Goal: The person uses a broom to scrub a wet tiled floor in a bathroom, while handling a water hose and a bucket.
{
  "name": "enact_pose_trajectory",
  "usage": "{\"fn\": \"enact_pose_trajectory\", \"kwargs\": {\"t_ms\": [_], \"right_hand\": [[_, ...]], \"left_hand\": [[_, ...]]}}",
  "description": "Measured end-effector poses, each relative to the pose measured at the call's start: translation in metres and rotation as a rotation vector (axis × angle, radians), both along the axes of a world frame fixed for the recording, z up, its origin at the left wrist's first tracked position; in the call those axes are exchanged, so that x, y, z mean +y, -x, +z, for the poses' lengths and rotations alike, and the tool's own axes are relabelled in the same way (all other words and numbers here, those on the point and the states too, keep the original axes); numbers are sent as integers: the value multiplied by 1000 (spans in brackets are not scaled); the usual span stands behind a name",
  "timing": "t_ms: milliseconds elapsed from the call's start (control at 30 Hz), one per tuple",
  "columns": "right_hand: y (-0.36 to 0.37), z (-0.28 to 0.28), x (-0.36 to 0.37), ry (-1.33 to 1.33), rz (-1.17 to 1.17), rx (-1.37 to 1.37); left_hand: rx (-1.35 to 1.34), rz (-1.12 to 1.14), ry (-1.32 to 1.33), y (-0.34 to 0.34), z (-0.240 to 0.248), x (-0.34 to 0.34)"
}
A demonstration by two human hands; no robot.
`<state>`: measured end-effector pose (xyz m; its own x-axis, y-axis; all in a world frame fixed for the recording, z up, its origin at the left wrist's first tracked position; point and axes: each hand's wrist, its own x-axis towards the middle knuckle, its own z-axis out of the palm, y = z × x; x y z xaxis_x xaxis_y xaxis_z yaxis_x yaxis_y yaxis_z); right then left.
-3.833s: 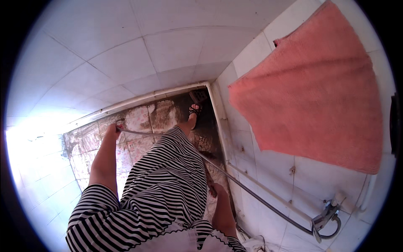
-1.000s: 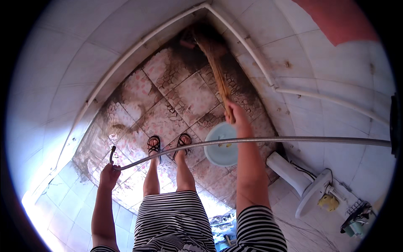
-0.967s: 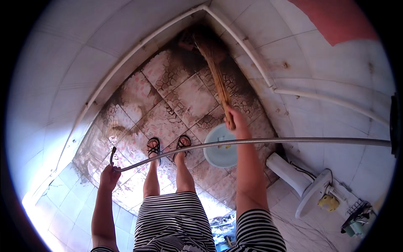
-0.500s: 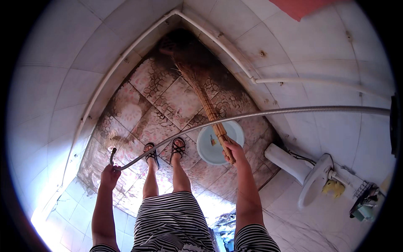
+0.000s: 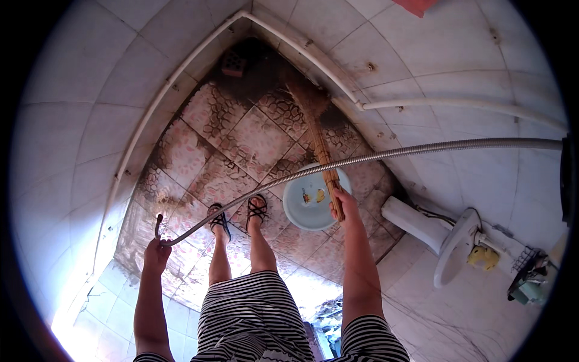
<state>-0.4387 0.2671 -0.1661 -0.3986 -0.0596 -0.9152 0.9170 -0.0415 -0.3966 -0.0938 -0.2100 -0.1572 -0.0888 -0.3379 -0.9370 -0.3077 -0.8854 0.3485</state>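
My right hand (image 5: pixel 345 205) is closed round the handle end of a straw broom (image 5: pixel 321 148). The broom reaches away over the wet, dirt-stained tiles, and its blurred bristles lie near the right wall. A pale round basin (image 5: pixel 295 208) stands on the floor beneath the broom handle, with a printed picture at its bottom. My left hand (image 5: pixel 157 256) grips a ribbed metal hose (image 5: pixel 271 184) close to its end. A short curved piece points up from that fist. From there the hose runs across in front of me, over the broom, to the right wall.
A red perforated brick (image 5: pixel 233 63) sits in the dark far corner. White pipe (image 5: pixel 338 84) follows both walls. To the right are a washbasin (image 5: pixel 453 256) on its pedestal (image 5: pixel 410 223), a yellow thing (image 5: pixel 484 258) and a wire rack (image 5: pixel 526 274). My sandalled feet (image 5: pixel 257 208) stand left of the basin.
The broom has swung right, its bristles moving from near the brick toward the right wall. The brick now shows plainly. My left hand keeps its hold on the hose.
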Motion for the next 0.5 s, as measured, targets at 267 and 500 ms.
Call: {"fn": "enact_pose_trajectory", "kwargs": {"t_ms": [267,500], "right_hand": [[-49,-6,-6,167,-215,-459],[-183,16,-23,176,-76,-489]], "left_hand": [[10,-44,-44,-1,7,1],[75,-116,-73,-11,6,-33]]}}
